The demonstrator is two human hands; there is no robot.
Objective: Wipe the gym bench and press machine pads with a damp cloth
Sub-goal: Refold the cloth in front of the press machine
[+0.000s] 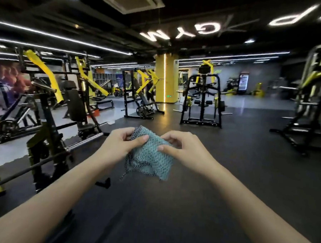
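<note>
A teal knitted cloth [150,158] with a black-and-white underside hangs bunched between both hands in the middle of the view. My left hand [120,144] pinches its upper left edge with thumb and fingers. My right hand [180,149] grips its right side, thumb pressed on the top. To the left stands a press machine with a black padded backrest [74,103] and a small black seat pad [87,126] below it, some way ahead of my hands.
Black and yellow weight machines fill the left side [43,104] and the far middle [202,97]. A steel bar [84,142] juts toward me from the left machine. A yellow pillar [164,78] rises ahead. Another frame [309,110] stands right. Dark rubber floor stretches between.
</note>
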